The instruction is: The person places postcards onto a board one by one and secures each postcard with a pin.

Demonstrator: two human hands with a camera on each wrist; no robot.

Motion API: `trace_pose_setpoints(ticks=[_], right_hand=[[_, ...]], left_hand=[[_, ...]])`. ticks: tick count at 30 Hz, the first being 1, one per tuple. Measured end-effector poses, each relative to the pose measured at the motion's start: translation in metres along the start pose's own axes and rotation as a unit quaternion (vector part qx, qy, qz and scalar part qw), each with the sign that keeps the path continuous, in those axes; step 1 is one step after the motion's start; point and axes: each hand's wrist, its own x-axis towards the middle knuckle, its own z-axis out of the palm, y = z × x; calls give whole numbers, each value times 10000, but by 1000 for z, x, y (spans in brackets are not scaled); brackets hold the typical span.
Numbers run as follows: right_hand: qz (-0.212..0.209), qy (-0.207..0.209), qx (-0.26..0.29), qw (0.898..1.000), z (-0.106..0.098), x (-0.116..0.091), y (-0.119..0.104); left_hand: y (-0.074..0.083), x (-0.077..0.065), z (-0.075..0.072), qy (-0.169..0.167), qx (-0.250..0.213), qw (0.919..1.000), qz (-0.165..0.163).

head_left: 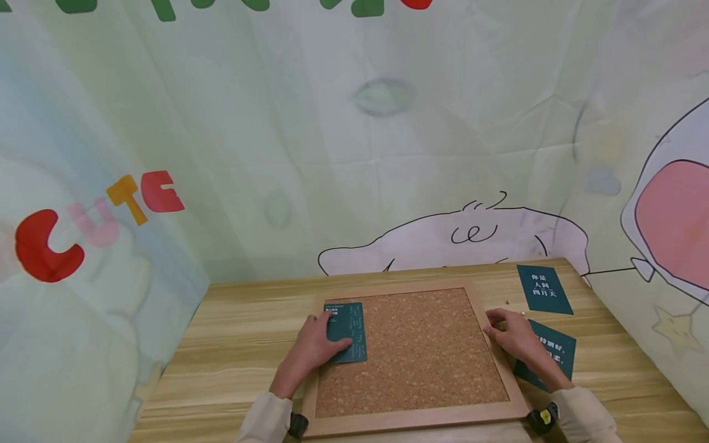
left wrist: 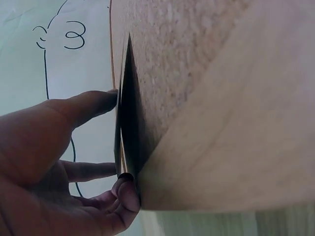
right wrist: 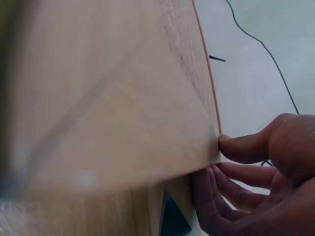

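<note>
A wood-framed corkboard point(head_left: 421, 363) lies on the wooden table. Over its left side, my left hand point(head_left: 314, 342) holds a dark green printed card point(head_left: 357, 326), the thumb and a fingertip on its printed face. In the left wrist view the card point(left wrist: 129, 113) tilts slightly off the cork, and lower fingers of the left hand point(left wrist: 64, 162) bend around by the frame's edge. My right hand point(head_left: 512, 332) grips the board's right frame edge. The right wrist view shows the right hand point(right wrist: 256, 182) with thumb on top and fingers against the outer side.
Another green card point(head_left: 544, 289) lies at the table's back right. A further green card point(head_left: 559, 344) sits partly hidden under the right forearm. Small bits, one a white piece point(head_left: 522, 314), lie near the right hand. A printed curtain point(head_left: 310, 154) hangs behind the table point(head_left: 221, 344).
</note>
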Motion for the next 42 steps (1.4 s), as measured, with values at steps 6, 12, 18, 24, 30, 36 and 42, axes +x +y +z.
trace_pose_setpoints(ticks=[6, 12, 18, 24, 30, 36, 42], right_hand=[[-39, -2, 50, 10000, 1, 0, 1], [-67, 10, 29, 10000, 1, 0, 2], [1, 17, 32, 10000, 1, 1, 2], [49, 33, 73, 10000, 2, 1, 1], [43, 31, 86, 9999, 2, 0, 1], [52, 35, 57, 10000, 2, 1, 1], [45, 32, 35, 10000, 2, 1, 1]], left_hand=[[-2, 1, -5, -214, 134, 9994, 216], [-2, 1, -8, -350, 230, 9985, 358], [-2, 0, -9, -344, 192, 9983, 432], [-4, 2, -9, -273, 264, 9977, 553], [-5, 5, -9, -285, 394, 9967, 643], [-6, 6, -8, -298, 572, 9951, 749], [-6, 5, -7, -307, 738, 9937, 779]])
